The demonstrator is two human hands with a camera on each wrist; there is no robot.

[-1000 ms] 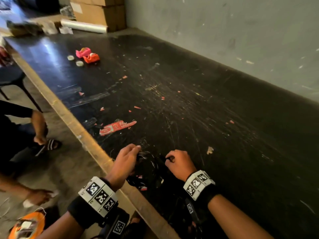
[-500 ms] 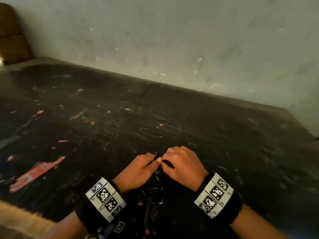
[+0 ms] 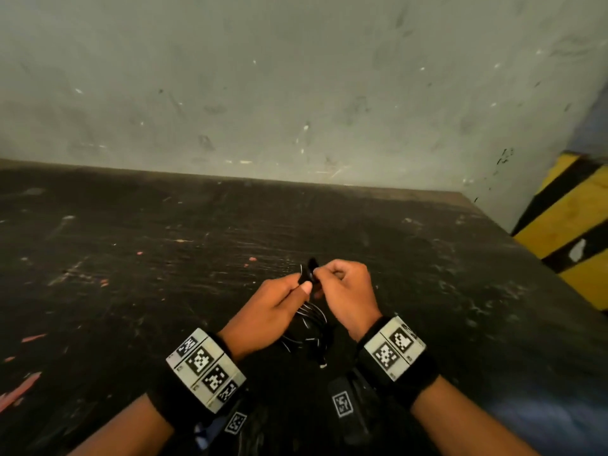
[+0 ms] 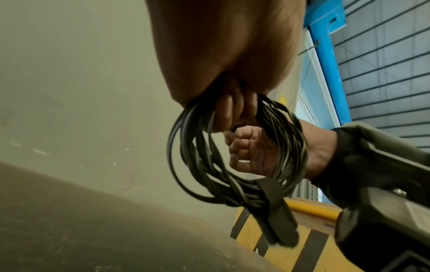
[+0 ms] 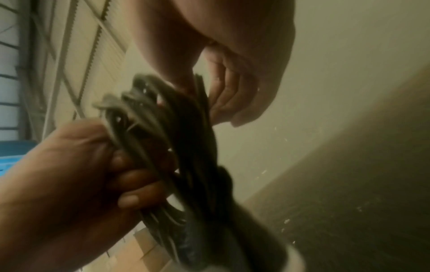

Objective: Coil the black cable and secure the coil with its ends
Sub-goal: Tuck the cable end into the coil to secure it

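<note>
Black cable (image 3: pixel 311 327): coiled, held above dark table (image 3: pixel 131 291). Left hand (image 3: pixel 273 307): fingers curled round coil top. Right hand (image 3: pixel 345 291): pinching cable beside left thumb.

Head view: looks down and forward over the worktop (image 3: pixel 131 291) toward the wall, both hands mid-frame. Left wrist view: very close, from below the left hand (image 4: pixel 223 55), facing right. Right wrist view: equally close, blurred, facing left. All share the cable coil (image 3: pixel 309 320) — between the hands.
</note>
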